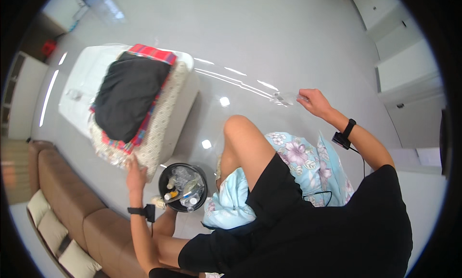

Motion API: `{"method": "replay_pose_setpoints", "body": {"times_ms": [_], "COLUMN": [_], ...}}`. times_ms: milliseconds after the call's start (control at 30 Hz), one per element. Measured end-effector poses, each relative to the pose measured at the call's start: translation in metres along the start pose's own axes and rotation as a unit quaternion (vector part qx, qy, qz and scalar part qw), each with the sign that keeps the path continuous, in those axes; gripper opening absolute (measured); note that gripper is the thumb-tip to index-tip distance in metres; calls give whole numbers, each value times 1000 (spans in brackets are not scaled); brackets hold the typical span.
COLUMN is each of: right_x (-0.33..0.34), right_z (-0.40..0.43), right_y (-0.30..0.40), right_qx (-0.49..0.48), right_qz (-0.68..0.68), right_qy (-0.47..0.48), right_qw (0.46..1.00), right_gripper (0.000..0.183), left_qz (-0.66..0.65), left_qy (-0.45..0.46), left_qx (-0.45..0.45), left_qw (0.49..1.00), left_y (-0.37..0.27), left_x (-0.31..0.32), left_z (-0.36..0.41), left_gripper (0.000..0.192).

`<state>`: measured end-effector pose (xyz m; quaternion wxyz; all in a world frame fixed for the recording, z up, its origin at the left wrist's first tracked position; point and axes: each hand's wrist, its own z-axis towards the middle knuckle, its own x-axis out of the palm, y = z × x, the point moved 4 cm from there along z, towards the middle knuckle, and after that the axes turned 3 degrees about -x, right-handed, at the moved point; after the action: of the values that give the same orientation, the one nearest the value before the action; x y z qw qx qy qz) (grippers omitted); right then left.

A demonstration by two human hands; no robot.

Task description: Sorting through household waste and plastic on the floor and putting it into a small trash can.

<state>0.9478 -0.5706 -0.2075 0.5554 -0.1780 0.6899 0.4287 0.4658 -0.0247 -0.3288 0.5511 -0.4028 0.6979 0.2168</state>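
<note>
My right hand (314,103) is closed on a crumpled piece of clear plastic (283,98), held out over the floor on the right. At the near corner of a low table, my left hand (136,176) reaches to the patterned cloth (164,108); its blurred fingers hide whether they grip anything. On that cloth lies a folded black garment (131,94), on top of a red plaid cloth (153,53). A black bin (161,186) stands beside the table, between my legs, with clear plastic and several bottles in it.
A brown sofa (68,184) with pale cushions (77,263) runs along the left. Blue floral fabric (299,151) is beneath me. White cabinets (408,79) line the right side. Glossy grey tiles (252,32) reflect the lights. Another clear plastic item (74,94) lies on the white tabletop (77,74).
</note>
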Motion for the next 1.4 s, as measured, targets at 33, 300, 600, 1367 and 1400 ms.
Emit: {"method": "replay_pose_setpoints", "body": {"times_ms": [33,300,600,1367,1400], "right_x": [-12,-39,120,252,267], "right_z": [6,25,58,42,45], "right_y": [30,234,374,498,493], "right_qx": [-21,-234,-324,-410,-420], "right_qz": [-3,84,-54,-156,-218], "right_qy": [-15,-2,196,170,174], "right_qw": [1000,969,924,882,864], "right_gripper": [20,22,32,29,28], "left_qz": [-9,-85,-166,-150,-150], "left_qy": [-34,-6,-160,-120,-129], "left_qx": [25,127,62,-89,-88], "left_qw": [999,988,971,977,976], "left_y": [-1,-60,-19,97,93], "left_x": [-6,-49,-70,-76,-77], "left_z": [-11,-140,-171,-179,-175], "left_gripper": [82,54,43,38,38]}}
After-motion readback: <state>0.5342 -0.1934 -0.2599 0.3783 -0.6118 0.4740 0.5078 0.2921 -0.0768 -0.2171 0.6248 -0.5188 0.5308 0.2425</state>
